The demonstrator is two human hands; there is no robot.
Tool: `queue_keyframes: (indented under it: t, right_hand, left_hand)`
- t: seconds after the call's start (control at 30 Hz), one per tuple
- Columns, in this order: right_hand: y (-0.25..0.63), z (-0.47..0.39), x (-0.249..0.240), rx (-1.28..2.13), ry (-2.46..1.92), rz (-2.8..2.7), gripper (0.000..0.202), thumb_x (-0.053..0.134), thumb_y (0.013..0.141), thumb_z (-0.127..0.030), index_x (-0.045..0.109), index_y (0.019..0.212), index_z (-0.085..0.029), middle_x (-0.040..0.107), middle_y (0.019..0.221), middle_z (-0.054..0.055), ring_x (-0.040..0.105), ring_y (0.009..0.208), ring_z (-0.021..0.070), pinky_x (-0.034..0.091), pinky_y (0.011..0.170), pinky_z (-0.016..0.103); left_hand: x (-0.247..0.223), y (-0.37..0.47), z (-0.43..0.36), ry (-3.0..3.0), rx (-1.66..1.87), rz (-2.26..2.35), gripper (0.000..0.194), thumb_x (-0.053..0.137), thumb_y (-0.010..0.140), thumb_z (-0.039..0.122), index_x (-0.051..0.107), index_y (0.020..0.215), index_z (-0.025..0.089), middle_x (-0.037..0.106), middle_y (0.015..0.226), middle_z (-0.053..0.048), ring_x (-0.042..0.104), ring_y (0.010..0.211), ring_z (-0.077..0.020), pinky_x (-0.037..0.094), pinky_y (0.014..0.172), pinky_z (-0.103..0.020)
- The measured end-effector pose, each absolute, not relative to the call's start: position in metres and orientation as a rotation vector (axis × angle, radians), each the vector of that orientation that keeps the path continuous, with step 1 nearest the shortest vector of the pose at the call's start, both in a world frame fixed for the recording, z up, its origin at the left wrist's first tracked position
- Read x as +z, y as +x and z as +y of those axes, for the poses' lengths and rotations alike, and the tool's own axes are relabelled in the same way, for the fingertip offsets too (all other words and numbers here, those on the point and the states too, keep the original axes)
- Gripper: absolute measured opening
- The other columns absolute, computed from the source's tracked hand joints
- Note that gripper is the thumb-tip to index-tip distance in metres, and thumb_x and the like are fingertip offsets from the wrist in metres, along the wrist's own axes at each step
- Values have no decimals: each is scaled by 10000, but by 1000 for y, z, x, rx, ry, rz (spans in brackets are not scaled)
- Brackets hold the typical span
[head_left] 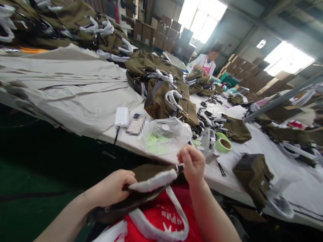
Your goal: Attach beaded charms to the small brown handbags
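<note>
Olive bag (148,170) held low over the person's lap at the counter (233,163), its underside hard to make out
The left hand (117,188) has its fingers closed on the bag beside a white-wrapped handle (157,180); the fingers of the right hand (193,163) are curled shut at the bag's metal-fitted end, and what they pinch, if anything, cannot be told. Both forearms are cut off by the lower edge, and red clothing (156,218) shows beneath. Just beyond the hands, a clear plastic bag (176,129) with pale green scraps (156,143) stands between them and a heap of olive bags (171,95); a green tape roll (220,147) lies to its right. A pixelated item (135,125) beside a white box (121,117) is unreadable. Farther back, 1 co-worker (205,65) is partly hidden behind bags, and a slanting pole (270,105) crosses the right side
</note>
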State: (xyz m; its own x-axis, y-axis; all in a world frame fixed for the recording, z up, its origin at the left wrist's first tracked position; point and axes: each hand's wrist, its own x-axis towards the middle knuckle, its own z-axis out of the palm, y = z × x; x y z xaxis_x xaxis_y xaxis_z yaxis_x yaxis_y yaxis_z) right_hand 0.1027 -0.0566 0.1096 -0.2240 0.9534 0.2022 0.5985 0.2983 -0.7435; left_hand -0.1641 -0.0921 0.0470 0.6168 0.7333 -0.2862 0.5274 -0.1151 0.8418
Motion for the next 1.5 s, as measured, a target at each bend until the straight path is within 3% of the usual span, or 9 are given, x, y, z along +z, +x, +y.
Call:
queue_keyframes:
  t: [0.1, 0.23, 0.33, 0.47, 0.63, 0.97, 1.2, 1.3, 1.5]
  right_hand:
    - [109, -8, 87, 556, -1557, -1818, 402, 377, 980, -387, 648, 769, -177, 609, 641, 25, 553, 595, 155, 431, 613, 258]
    - [85, 38, 37, 554, -1685, -2256, 192, 532, 901, -257, 710, 905, -185, 714, 898, 42, 635, 843, 173, 447, 780, 249]
    - [66, 48, 17, 414, -1783, -2462, 222, 535, 892, -232, 699, 1037, -200, 686, 1090, 64, 622, 1001, 197, 439, 872, 267]
    - [53, 48, 16, 294, -1753, -2668, 323, 489, 899, -215, 624, 1190, -180, 614, 1217, 106, 606, 1058, 214, 443, 897, 289]
    - [49, 53, 23, 278, -1732, -2783, 384, 506, 870, -208, 574, 1244, -152, 590, 1217, 141, 611, 1050, 232, 459, 872, 306]
    - [46, 58, 24, 137, -1661, -2857, 283, 404, 967, -183, 673, 1045, -149, 658, 1087, 130, 632, 993, 224, 463, 846, 299]
    - [51, 52, 20, 115, -1708, -2770, 292, 385, 984, -200, 661, 1072, -158, 660, 1107, 123, 627, 1019, 218, 451, 862, 289]
    - [46, 50, 22, 211, -1709, -2692, 274, 460, 960, -261, 625, 1165, -182, 649, 1169, 106, 612, 1071, 215, 440, 896, 285]
    - [20, 53, 21, 350, -2014, -2408, 517, 676, 801, -462, 615, 1116, -56, 652, 1113, 214, 635, 1027, 304, 476, 838, 332]
  left_hand:
    - [51, -162, -96, 1831, 238, 1021, 266, 476, 655, 132, 720, 728, 210, 633, 757, -16, 578, 739, -169, 403, 661, -232]
    - [49, -162, -96, 1832, 307, 1041, 211, 490, 725, 177, 698, 736, 205, 626, 748, -5, 577, 740, -166, 397, 663, -233]
    - [49, -163, -98, 1809, 320, 1063, 203, 483, 707, 159, 682, 706, 198, 613, 737, 0, 570, 726, -161, 389, 653, -233]
    - [51, -165, -99, 1797, 326, 1088, 183, 484, 689, 164, 665, 688, 195, 606, 729, 1, 561, 727, -165, 390, 668, -235]
    - [49, -165, -99, 1790, 348, 1083, 184, 493, 721, 196, 677, 711, 197, 610, 742, -1, 566, 729, -166, 396, 671, -236]
    - [44, -162, -99, 1761, 377, 1056, 194, 500, 733, 189, 693, 733, 196, 620, 764, 1, 583, 738, -165, 420, 671, -234]
    - [47, -164, -102, 1716, 420, 1066, 191, 489, 710, 151, 675, 717, 192, 626, 780, 8, 606, 756, -165, 439, 685, -232]
    - [47, -163, -101, 1720, 414, 1076, 190, 497, 732, 176, 687, 735, 190, 633, 792, 0, 604, 759, -170, 442, 685, -237]
    - [45, -163, -101, 1737, 392, 1093, 186, 509, 715, 162, 691, 744, 188, 641, 799, 1, 604, 767, -167, 439, 691, -232]
